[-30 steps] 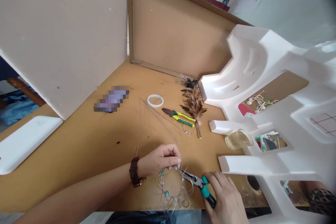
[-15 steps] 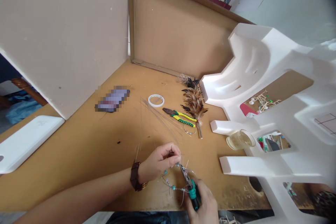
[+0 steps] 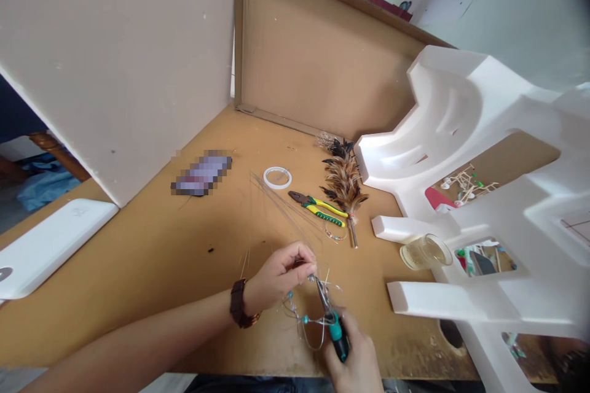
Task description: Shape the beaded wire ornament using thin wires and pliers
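Observation:
My left hand [image 3: 288, 270], with a dark watch on its wrist, pinches one end of a beaded wire strand [image 3: 295, 310]. Turquoise and clear beads sit along the thin wire, which loops down over the table. Wrapped in my right hand [image 3: 354, 353] are teal-and-black needle-nose pliers [image 3: 335, 328]. Their narrow jaws point up and touch the strand just below my left fingertips. Whether the jaws grip the wire or a bead is too small to tell. Loose wire ends stick out around the jaws.
Beyond my hands lie yellow-green pliers [image 3: 318, 207], a white ring roll [image 3: 277, 178], straight wires [image 3: 281, 199], a small beaded piece [image 3: 335, 236] and a feather duster [image 3: 343, 181]. A blurred phone [image 3: 203, 173] lies left. White foam [image 3: 424, 295] with a glass cup [image 3: 426, 252] stands right.
The pliers' tip has tilted slightly upward at my left fingertips, and the wire loop hangs differently below. My left hand keeps its pinch. The whole view has shifted a little.

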A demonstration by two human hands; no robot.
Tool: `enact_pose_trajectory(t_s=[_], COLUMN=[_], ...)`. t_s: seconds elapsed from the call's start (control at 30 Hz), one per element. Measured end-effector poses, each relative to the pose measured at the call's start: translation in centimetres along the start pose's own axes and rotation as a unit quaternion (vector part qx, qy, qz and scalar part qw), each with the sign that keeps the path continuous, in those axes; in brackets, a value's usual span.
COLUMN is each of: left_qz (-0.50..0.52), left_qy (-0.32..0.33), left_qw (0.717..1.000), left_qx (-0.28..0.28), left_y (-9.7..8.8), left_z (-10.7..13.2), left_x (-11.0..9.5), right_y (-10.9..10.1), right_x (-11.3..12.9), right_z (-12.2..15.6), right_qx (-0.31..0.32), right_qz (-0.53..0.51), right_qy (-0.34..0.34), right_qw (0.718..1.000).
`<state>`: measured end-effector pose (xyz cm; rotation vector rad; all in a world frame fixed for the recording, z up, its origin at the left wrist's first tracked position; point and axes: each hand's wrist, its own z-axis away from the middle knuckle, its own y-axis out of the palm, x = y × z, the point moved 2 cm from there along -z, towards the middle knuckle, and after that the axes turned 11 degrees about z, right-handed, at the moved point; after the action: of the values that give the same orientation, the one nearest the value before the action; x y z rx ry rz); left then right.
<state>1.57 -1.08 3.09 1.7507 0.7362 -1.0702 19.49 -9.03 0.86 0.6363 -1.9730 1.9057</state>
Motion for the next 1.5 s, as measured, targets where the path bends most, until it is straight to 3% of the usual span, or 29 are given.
enact_pose_trajectory(t_s=[0.17, 0.37, 0.67, 0.8, 0.9, 1.1, 1.23, 1.5], left_qz=[-0.032, -0.101, -0.190, -0.193, -0.185, -0.186, -0.197, -0.191], left_qy=[0.027, 0.089, 0.140, 0.121, 0.097, 0.102, 0.114, 0.103], left_qw=[0.999, 0.989, 0.971, 0.973, 0.976, 0.976, 0.974, 0.976], left_qx=[-0.029, -0.060, -0.048, -0.039, -0.058, -0.037, -0.016, 0.027], left_y=[-0.9, -2.4, -3.4, -3.5, -3.8, -4.1, -3.7, -2.9], left_z=[-1.5, -2.1, -1.8, -1.7, -1.4, -1.1, -1.0, -0.6], left_x=[-1.6, -2.6, -1.9, -1.8, -1.9, -2.1, -1.8, -1.8], right_y=[-1.2, -0.4, 0.2, 0.3, -0.4, -4.8, -7.6, -9.0], right_x=[1.8, 2.7, 2.6, 2.0, 0.5, -1.8, 0.2, 4.2], right_z=[-2.9, -5.2, -5.5, -5.3, -4.9, -4.4, -5.1, -7.1], right_qx=[0.049, 0.094, 0.113, 0.099, 0.068, -0.054, -0.075, -0.058], right_qz=[0.009, 0.080, 0.107, 0.104, 0.162, 0.290, 0.355, 0.477], right_qy=[-0.022, -0.018, -0.024, -0.059, -0.088, -0.124, -0.244, -0.279], right_qw=[0.999, 0.992, 0.987, 0.988, 0.980, 0.947, 0.899, 0.832])
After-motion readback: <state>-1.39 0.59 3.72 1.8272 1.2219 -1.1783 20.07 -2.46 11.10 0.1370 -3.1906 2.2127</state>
